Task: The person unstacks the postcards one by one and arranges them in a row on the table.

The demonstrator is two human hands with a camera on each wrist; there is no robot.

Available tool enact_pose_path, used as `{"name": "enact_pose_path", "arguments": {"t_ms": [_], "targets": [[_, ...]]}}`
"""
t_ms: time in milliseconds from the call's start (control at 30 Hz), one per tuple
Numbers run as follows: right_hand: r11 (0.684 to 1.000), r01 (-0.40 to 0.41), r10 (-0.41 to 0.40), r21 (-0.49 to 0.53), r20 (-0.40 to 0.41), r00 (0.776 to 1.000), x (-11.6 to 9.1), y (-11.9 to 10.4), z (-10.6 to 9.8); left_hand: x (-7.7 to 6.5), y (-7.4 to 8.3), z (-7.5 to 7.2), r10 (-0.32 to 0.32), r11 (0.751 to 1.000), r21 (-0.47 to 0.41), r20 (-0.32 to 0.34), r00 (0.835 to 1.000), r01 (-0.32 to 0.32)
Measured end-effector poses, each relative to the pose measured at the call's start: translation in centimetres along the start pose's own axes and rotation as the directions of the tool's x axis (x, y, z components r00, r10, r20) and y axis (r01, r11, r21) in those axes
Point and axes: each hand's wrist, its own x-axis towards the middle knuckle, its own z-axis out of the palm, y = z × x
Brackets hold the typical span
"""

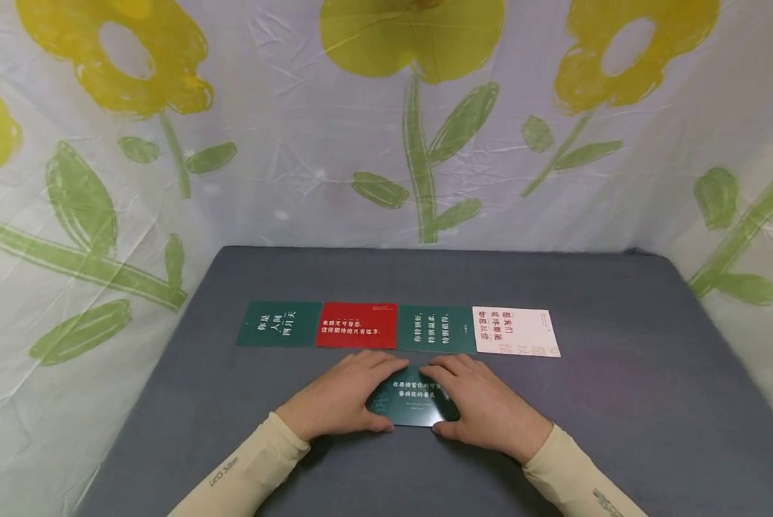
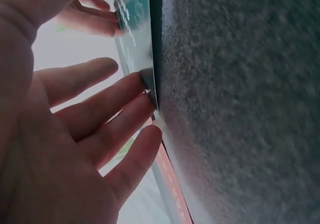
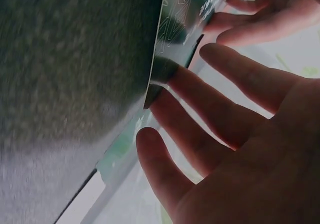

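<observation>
A glossy green card [image 1: 415,402] with white characters lies between my hands, close over the grey tabletop. My left hand [image 1: 347,395] holds its left end, the thumb at the near corner and fingertips along the side. At the right end, my right hand [image 1: 489,402] grips it the same way. In the left wrist view, middle and ring fingertips [image 2: 145,81] meet the card [image 2: 136,31], while the index finger stands off it. The right wrist view shows fingertips [image 3: 157,91] at the card's edge [image 3: 172,26]. Both thumb tips are hidden in the wrist views.
Beyond the hands lies a row of cards: a green one [image 1: 279,334], a red one [image 1: 357,334], another green one [image 1: 434,337] and a pale pink one [image 1: 515,341]. A flower-printed cloth [image 1: 283,158] hangs behind and beside the grey table [image 1: 619,431].
</observation>
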Motion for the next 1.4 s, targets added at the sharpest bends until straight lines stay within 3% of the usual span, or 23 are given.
{"name": "enact_pose_path", "arguments": {"t_ms": [200,367,633,900,1100,1267,1400], "targets": [[1.000,0.007,-0.007,0.011,-0.022,1.000,-0.7,1.2,-0.6,1.1,1.0,0.0,0.023,1.000,0.008,-0.015,1.000,-0.023],[1.000,-0.016,0.016,-0.001,-0.041,0.999,-1.9,3.1,-2.0,3.6,2.8,-0.6,0.067,0.995,0.079,-0.016,0.998,-0.066],[0.992,-0.122,0.119,-0.043,-0.084,0.989,-4.2,8.6,-5.4,11.3,6.8,-0.6,0.125,0.986,0.119,-0.039,0.991,-0.119],[0.976,-0.219,0.219,0.021,-0.036,0.975,-7.3,15.0,-7.7,18.4,11.6,0.4,0.182,0.957,0.237,-0.033,0.983,-0.169],[0.953,-0.299,0.299,0.043,0.002,0.954,-8.4,18.8,-9.5,23.2,14.1,1.4,0.168,0.954,0.256,-0.019,0.986,-0.158],[0.935,-0.353,0.353,0.038,0.020,0.935,-9.0,21.3,-10.6,26.2,15.9,1.7,0.157,0.960,0.240,-0.023,0.987,-0.147],[0.925,-0.376,0.375,0.057,0.033,0.927,-9.7,22.6,-10.7,27.4,17.0,2.2,0.145,0.963,0.231,-0.014,0.989,-0.138]]}}
